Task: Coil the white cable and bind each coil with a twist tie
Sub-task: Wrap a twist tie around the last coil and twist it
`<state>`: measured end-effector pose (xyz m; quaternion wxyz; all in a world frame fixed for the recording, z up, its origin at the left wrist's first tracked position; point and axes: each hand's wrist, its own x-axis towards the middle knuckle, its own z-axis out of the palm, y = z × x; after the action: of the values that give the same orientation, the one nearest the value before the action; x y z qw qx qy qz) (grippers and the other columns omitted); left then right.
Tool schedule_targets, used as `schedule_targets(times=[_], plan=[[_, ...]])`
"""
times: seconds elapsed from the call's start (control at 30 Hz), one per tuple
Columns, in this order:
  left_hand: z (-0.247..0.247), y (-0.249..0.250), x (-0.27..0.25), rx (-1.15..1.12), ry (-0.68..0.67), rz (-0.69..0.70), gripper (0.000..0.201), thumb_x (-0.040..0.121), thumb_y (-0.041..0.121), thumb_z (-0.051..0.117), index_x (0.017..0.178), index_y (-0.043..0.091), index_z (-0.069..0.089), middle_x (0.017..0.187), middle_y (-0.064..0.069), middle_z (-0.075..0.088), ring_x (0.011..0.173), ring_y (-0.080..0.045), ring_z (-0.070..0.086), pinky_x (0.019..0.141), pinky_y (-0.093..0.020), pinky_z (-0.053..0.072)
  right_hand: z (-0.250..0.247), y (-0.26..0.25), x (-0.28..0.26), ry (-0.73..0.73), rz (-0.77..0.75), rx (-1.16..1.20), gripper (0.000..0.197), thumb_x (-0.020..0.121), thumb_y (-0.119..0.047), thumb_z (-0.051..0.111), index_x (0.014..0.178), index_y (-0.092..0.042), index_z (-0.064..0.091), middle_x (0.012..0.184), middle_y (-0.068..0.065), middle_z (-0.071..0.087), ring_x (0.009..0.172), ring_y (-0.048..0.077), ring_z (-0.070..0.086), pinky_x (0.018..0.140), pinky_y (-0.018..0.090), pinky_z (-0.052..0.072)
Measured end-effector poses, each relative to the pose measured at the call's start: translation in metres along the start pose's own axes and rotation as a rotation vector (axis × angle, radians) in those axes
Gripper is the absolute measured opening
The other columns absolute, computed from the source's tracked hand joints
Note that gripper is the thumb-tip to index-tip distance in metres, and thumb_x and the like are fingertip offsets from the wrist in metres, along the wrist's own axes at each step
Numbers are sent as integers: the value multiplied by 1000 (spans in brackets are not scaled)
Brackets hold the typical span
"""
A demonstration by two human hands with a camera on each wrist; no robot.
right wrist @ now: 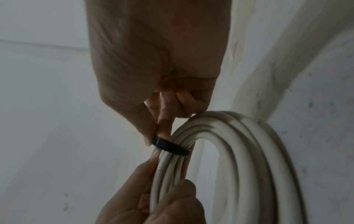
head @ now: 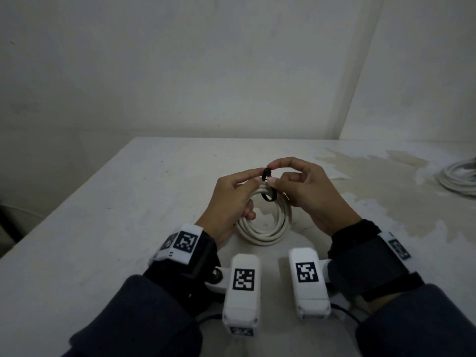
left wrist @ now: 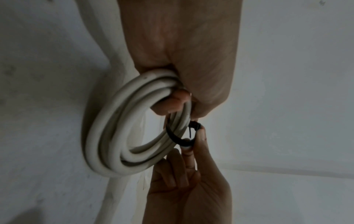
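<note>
White cable (head: 265, 222), coiled in several loops, held tilted up off the surface (head: 116, 202), its lower arc at or just above it near the front edge, about mid-width; contact unclear. Black twist tie (head: 268, 186) loops around the top of the coil bundle, with its twisted ends sticking up above the strands. In the left wrist view the tie (left wrist: 173, 134) circles the strands loosely, gap visible between band and cable (left wrist: 114, 128). In the right wrist view the tie (right wrist: 170, 146) crosses the bundle (right wrist: 220, 151) as a ribbed black band.

Left hand (head: 231, 199) grips the coil, fingers curled round the strands just left of the tie; its forefinger and thumb reach toward the tie's twisted end, and whether they actually pinch it is hard to tell. Right hand (head: 309, 191) pinches the tie's twisted end between thumb and forefinger, other fingers curled in loosely, apart from the cable.

Both wrists wear black straps with white camera modules carrying square coded markers, dark sleeves below. Second white cable coil (head: 458, 179) lies at the right edge of the surface, well apart from the hands. Surface is whitish, with stained, peeling patches toward the far right corner. Plain pale walls behind.
</note>
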<state>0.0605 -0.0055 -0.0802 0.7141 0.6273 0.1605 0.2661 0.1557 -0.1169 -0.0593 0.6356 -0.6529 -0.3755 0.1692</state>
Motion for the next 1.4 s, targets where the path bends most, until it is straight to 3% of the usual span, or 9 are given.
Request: schedule_targets(times=[0.2,0.33,0.5,0.6,0.63,0.73,0.83,1.17,1.4], plan=[[0,1,0,5,-17,6,26,95,7,52,115,10,68,74,-6,61,39,-11,31,38,-19,34,2,-3,-2,7,-24,-19,14,86,-1,66,100,-6,63,55,11,51,42,6,47,46,11,37],[0,1,-1,18,-43,24,26,95,6,51,114,9,68,72,-8,58,39,-11,30,38,-19,34,3,-6,-2,73,-36,9,7,86,0,65,87,-6,63,47,1,55,40,4,48,44,10,36],[1,1,-1,41,-63,50,26,95,6,51,116,7,67,66,-6,54,38,-12,29,38,-17,32,3,-6,-2,127,-49,46,17,85,1,67,73,-10,62,50,0,57,43,1,50,44,8,35],[0,0,-1,5,-52,22,25,95,7,51,113,9,68,72,-5,58,39,-11,29,38,-18,32,4,-7,-3,101,-28,26,8,85,-4,67,80,-9,64,47,-6,58,40,0,49,44,8,35],[0,-1,-1,-5,-45,12,25,95,7,51,113,10,68,75,-6,60,38,-11,29,37,-18,32,4,-8,-4,76,-8,29,4,85,-5,69,86,-8,66,50,-3,61,40,0,50,44,8,36],[-1,-2,-1,-32,-19,-21,25,96,8,51,114,11,68,85,-8,66,37,-9,31,36,-17,33,2,-10,-7,6,41,45,25,80,-2,73,104,-3,66,73,18,69,46,2,57,45,9,39],[0,-2,-1,-35,-26,-29,26,95,9,51,114,13,68,86,-8,66,37,-9,31,37,-17,33,1,-10,-8,-11,33,20,30,80,1,72,109,0,63,82,25,69,49,3,60,47,8,40],[1,0,-2,3,-51,-5,25,96,8,51,109,14,70,84,-7,66,38,-9,30,38,-17,32,0,-7,-6,44,-17,-27,21,79,-2,74,99,-1,65,78,25,69,51,6,61,47,8,39],[1,-1,-1,12,-73,-18,23,96,7,51,109,9,70,72,-4,60,37,-8,30,37,-16,31,1,-6,-4,69,-72,-122,11,78,-3,75,84,-9,69,56,7,60,44,2,51,46,10,37]])
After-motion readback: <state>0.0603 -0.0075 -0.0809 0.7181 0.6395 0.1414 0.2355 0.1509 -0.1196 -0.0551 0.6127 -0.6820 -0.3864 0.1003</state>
